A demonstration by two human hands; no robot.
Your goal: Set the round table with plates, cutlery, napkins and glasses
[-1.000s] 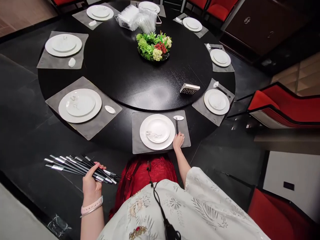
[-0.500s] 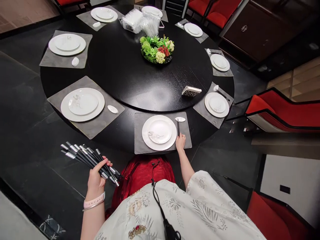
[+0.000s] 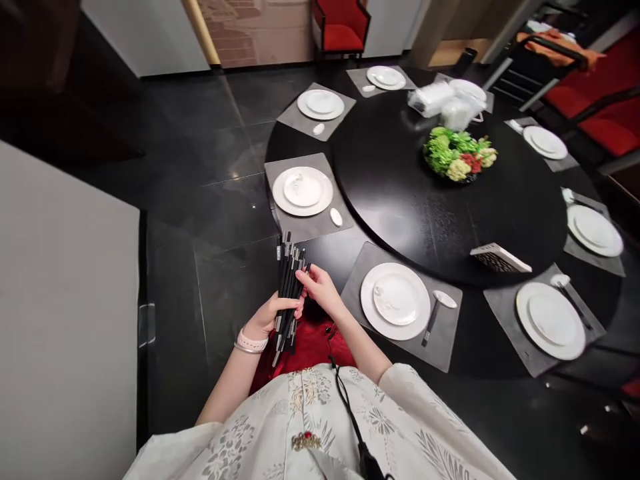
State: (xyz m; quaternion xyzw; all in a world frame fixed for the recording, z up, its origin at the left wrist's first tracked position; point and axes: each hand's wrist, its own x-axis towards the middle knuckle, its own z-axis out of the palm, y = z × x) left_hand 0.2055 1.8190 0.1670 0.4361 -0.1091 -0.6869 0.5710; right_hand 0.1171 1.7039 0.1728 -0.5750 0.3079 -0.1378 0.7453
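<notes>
My left hand (image 3: 274,312) is wrapped round a bundle of black chopsticks (image 3: 289,280) with silver ends, held upright at my waist. My right hand (image 3: 320,287) grips the upper part of the same bundle, thumb and fingers closed on it. Just to the right, a grey placemat (image 3: 360,270) carries stacked white plates (image 3: 395,301), a white spoon-shaped rest (image 3: 445,299) and a laid pair of chopsticks (image 3: 431,322) leaning on it. The placemat ahead on the left (image 3: 320,163) holds plates (image 3: 303,191) and a white rest (image 3: 336,217), with no chopsticks beside them.
The round black table has a raised turntable (image 3: 400,193) bearing a flower arrangement (image 3: 459,155), plastic-wrapped packs (image 3: 440,101) and a patterned holder (image 3: 500,258). More place settings ring the edge. A red chair (image 3: 343,33) stands by the far wall. A pale panel (image 3: 65,300) is at my left.
My right hand has left the chopsticks on the near placemat and come to the bundle in my left hand. The bundle is now upright. My view has turned left.
</notes>
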